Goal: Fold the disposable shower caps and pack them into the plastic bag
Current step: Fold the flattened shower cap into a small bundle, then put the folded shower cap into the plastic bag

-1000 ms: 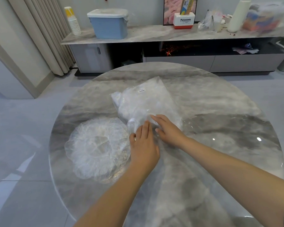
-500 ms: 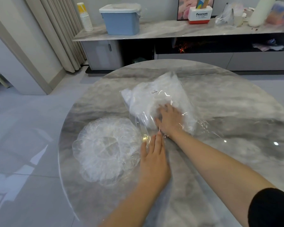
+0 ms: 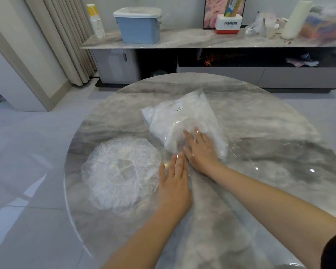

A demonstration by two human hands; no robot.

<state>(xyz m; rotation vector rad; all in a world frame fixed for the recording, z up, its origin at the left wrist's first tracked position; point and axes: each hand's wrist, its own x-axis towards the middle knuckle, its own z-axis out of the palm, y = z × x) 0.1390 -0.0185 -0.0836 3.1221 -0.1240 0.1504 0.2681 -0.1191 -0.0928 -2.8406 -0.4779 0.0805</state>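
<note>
My right hand (image 3: 201, 150) is flat inside the mouth of the plastic bag (image 3: 184, 121), pressing down white folded caps already packed. My left hand (image 3: 174, 183) lies flat and empty on the table (image 3: 260, 133), pinning the bag's edge. Beside it, one shower cap (image 3: 120, 171) lies spread out, unfolded and yet to be packed.

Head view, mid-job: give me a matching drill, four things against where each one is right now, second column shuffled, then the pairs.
Things:
1. right hand
2. left hand
3. loose shower cap
4. blue bin

Places:
A. on the sideboard at the back
B. spread open on the table, left of the hands
C. inside the mouth of the plastic bag
D. flat on the table just before the bag's opening

Pairs: 1-C, 2-D, 3-B, 4-A
</note>
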